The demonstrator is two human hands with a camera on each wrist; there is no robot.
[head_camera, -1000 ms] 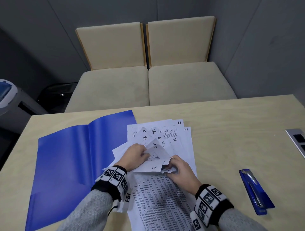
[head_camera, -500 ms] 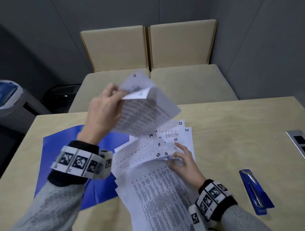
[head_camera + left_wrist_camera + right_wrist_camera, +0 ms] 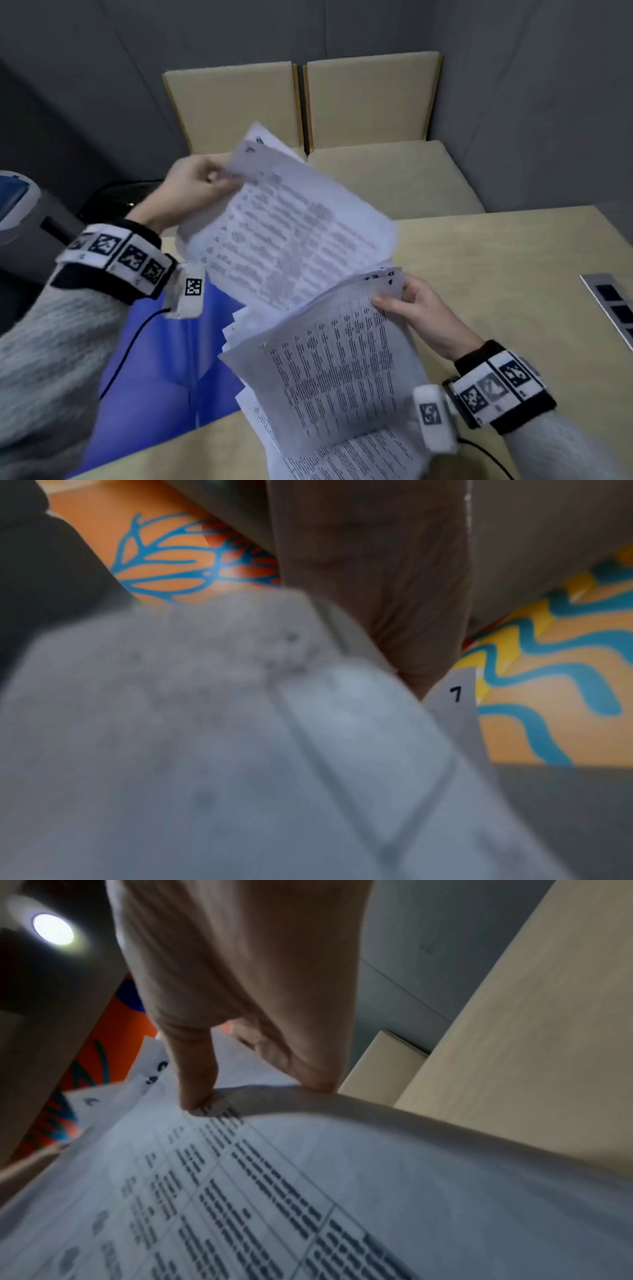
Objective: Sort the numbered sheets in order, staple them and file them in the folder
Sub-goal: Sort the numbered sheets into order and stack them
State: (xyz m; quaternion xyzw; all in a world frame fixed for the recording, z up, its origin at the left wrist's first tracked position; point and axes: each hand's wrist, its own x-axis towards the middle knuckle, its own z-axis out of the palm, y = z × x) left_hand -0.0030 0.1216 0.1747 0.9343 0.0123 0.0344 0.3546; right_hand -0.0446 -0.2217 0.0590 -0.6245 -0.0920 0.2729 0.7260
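Behind the wooden table (image 3: pixel 479 260) stand two tan chairs (image 3: pixel 370 99). On its left lies the open blue folder (image 3: pixel 154 370). Next, the left hand (image 3: pixel 191 192) pinches a few sheets (image 3: pixel 291 240) up high. Lower right, the right hand (image 3: pixel 424 315) grips the big paper pile (image 3: pixel 342 377).

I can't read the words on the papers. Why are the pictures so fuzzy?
Head view: the left hand lifts sheets, print smeared by motion. Left wrist view: paper too near, out of focus; only a 7 reads sharp. Right wrist view: the stack blurs, and a lamp glares.
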